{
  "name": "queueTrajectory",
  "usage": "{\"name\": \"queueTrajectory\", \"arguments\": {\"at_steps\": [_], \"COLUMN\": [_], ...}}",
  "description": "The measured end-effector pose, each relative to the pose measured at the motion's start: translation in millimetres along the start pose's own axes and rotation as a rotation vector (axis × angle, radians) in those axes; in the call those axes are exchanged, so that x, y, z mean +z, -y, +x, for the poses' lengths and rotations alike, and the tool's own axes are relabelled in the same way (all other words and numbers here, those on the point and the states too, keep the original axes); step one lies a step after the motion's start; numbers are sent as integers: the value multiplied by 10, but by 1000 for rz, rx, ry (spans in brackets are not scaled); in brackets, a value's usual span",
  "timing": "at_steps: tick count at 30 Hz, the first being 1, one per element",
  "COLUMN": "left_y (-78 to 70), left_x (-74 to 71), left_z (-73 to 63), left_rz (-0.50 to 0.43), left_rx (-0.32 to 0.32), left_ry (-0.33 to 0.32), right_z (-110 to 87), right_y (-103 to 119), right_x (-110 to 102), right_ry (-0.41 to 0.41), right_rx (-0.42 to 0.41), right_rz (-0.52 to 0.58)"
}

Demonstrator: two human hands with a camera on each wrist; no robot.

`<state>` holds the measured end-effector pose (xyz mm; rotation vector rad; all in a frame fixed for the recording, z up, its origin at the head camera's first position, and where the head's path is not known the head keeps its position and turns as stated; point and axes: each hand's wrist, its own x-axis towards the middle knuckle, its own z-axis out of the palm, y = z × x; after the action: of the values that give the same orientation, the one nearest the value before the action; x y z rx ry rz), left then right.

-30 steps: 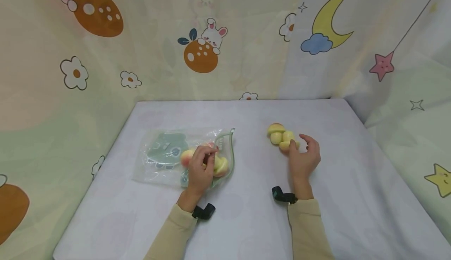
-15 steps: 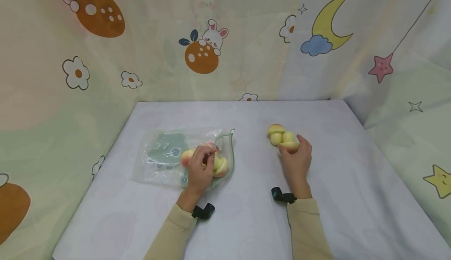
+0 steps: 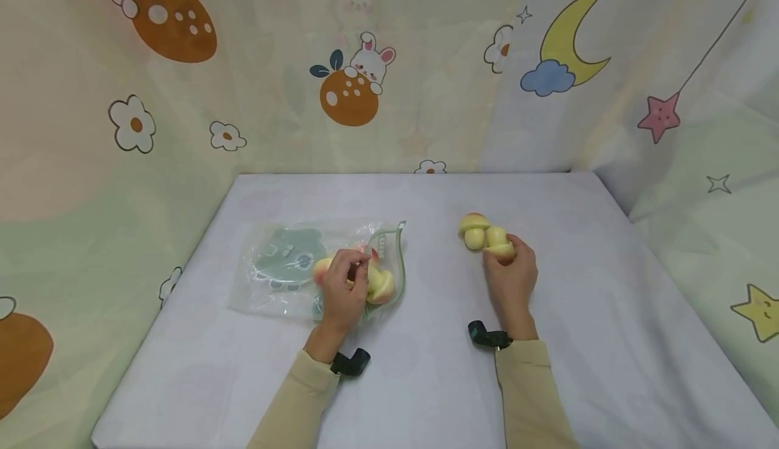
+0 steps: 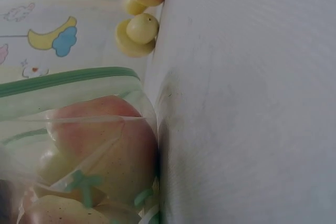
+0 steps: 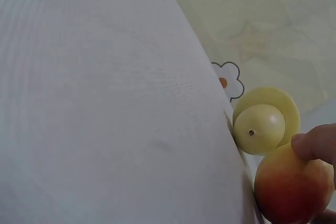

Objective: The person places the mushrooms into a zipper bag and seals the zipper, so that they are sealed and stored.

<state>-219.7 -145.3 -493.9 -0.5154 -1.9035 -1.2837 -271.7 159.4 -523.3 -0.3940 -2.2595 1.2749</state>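
Observation:
On the right of the head view, my right hand [image 3: 514,287] grips a yellow toy mushroom [image 3: 496,235] with a reddish cap between thumb and fingers. A second toy mushroom [image 3: 475,238] lies just beyond it, close beside. The right wrist view shows the thumb [image 5: 317,142] pressed on the red cap [image 5: 294,184]. My left hand [image 3: 343,293] pinches the upper layer of a clear zip bag [image 3: 243,293] near its mouth. Inside the bag lie several toy mushrooms [image 3: 382,288], partly hidden by the hand. The green zip edge [image 4: 79,78] stands raised in the left wrist view.
A white-covered table [image 3: 420,381] carries everything. Behind it hangs a patterned cloth [image 3: 268,63], and cloth also runs along both sides. Each wrist wears a black camera mount [image 3: 351,362].
My right hand has moved slightly left and closed its fingers around the nearer mushroom, which shifted a little. The left hand stays at the bag with barely any movement.

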Motion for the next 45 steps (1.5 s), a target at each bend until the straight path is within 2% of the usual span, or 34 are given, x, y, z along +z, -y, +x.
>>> {"name": "queueTrajectory", "arguments": {"at_steps": [9,12,15,19,23,30,34,38,42,45], "left_y": [-8,-72,-183,-302,-335,-345,-342,-326,-295,-231], "left_x": [-6,-16,-30,-48,-52,-48,-49,-47,-42,-25], "left_z": [21,54,102,149,164,164,159,153,142,111], "left_rz": [2,7,-4,-8,-19,-91,-116,-118,-98,-79], "left_rx": [43,45,55,61,56,38,23,43,74,83], "left_ry": [-101,-110,-104,-95,-99,-87,-67,-49,-27,-10], "right_z": [-27,-45,-68,-120,-219,-465,-489,-497,-551,-614], "right_y": [59,113,175,269,426,820,727,591,554,567], "right_x": [-39,-53,-60,-47,-38,-67,83,224,297,344], "right_ry": [-70,-104,-92,6,120,286,375,451,519,537], "right_rx": [6,-17,-42,-58,-66,-175,-215,-251,-327,-393], "right_rz": [76,114,167,264,337,365,349,335,321,303]}}
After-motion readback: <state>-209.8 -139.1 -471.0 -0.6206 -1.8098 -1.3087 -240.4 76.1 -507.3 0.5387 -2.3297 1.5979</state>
